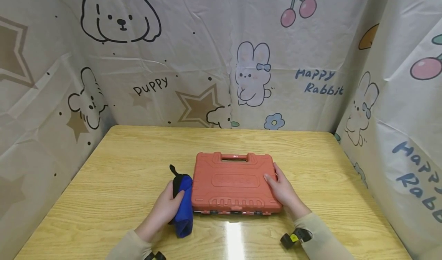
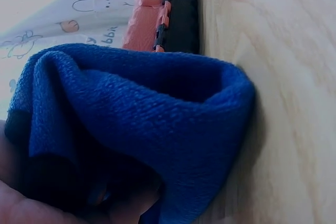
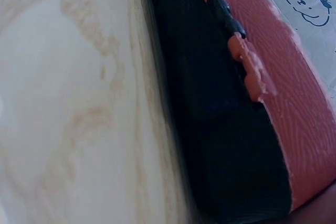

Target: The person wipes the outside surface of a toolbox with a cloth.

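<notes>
A red plastic tool case [image 1: 235, 181] lies flat on the wooden table, its handle at the far side. Its black lower half and hinge-like joints [image 3: 227, 17] show in the right wrist view. My right hand [image 1: 284, 192] grips the case's right edge, thumb on the lid and fingers along the side. Just left of the case, my left hand [image 1: 169, 204] holds a folded blue towel [image 1: 184, 210] with a black part and a small black loop at its top. Up close, the towel [image 2: 173, 114] shows a fuzzy weave and an open fold; its lower side is near the tabletop.
The wooden table [image 1: 138, 152] extends around the case on every side. Behind it and along both sides hang printed curtains [image 1: 200, 60] with cartoon animals. Dark wrist straps with small devices [image 1: 295, 237] sit on the sleeves.
</notes>
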`<state>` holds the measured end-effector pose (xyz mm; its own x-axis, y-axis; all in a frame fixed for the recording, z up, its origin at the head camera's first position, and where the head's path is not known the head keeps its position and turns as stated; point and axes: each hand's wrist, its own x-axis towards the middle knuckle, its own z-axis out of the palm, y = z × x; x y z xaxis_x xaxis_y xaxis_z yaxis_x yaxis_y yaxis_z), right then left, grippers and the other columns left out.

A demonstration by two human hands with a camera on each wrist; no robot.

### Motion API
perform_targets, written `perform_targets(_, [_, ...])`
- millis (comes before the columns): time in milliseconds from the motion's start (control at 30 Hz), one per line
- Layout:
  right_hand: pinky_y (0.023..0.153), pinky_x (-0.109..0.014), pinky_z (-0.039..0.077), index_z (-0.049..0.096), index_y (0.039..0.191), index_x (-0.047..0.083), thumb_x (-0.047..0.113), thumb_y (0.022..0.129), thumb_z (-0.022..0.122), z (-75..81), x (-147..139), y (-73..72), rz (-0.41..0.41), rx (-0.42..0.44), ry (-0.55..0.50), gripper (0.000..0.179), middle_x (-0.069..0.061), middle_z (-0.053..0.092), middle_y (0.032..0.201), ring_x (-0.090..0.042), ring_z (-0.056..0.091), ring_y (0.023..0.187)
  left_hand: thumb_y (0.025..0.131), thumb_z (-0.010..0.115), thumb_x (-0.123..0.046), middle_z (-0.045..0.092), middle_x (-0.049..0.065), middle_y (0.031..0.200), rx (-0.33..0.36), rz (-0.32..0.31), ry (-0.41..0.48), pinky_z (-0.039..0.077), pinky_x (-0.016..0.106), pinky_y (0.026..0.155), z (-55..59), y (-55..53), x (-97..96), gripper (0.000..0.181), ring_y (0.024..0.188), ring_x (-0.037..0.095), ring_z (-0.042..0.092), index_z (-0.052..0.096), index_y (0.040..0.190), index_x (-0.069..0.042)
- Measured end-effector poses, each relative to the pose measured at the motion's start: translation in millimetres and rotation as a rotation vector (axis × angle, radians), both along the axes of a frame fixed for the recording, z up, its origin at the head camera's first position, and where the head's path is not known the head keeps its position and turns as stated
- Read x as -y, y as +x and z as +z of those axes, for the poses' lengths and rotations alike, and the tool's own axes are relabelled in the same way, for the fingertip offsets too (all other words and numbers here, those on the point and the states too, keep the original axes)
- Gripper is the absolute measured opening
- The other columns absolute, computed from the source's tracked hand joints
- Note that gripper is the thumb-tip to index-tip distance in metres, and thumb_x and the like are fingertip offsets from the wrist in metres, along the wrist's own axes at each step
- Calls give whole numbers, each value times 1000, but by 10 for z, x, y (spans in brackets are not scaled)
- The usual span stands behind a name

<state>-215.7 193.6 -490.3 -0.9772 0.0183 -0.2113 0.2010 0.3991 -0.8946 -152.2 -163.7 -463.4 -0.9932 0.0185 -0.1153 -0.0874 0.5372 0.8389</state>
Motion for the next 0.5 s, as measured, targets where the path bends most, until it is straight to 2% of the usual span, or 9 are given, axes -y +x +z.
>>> perform_targets(200, [123, -60, 25, 6, 166, 5, 26, 110, 49, -19, -4, -8, -1, 7, -19, 73, -29, 21, 166, -44, 27, 152, 107, 50, -13, 49, 33, 149, 15, -43, 12, 40, 61, 113, 7, -13, 43, 49, 138, 49, 48, 37, 151, 5])
perform_targets(300, [122, -59, 26, 6, 166, 5, 26, 110, 49, -23, -3, -8, -2, 5, -32, 74, -28, 21, 166, -44, 27, 152, 107, 50, -13, 45, 34, 152, 44, -74, 31, 38, 61, 114, 30, -19, 75, 53, 140, 49, 45, 34, 155, 4])
perform_targets(433, [122, -59, 27, 6, 166, 6, 28, 110, 50, -34, -5, -10, -3, 3, -37, 74, -28, 22, 166, -44, 27, 152, 107, 51, -15, 41, 33, 156, 83, -113, 24, 36, 62, 115, 108, -13, 107, 58, 143, 50, 42, 30, 158, 5])
perform_targets(500, [122, -60, 27, 7, 166, 5, 28, 110, 50, -38, -6, -11, -4, 0, -37, 75, -29, 22, 166, -45, 27, 152, 106, 51, -16, 42, 33, 155, 107, -124, 22, 39, 61, 113, 157, -5, 117, 59, 140, 49, 45, 32, 158, 4])
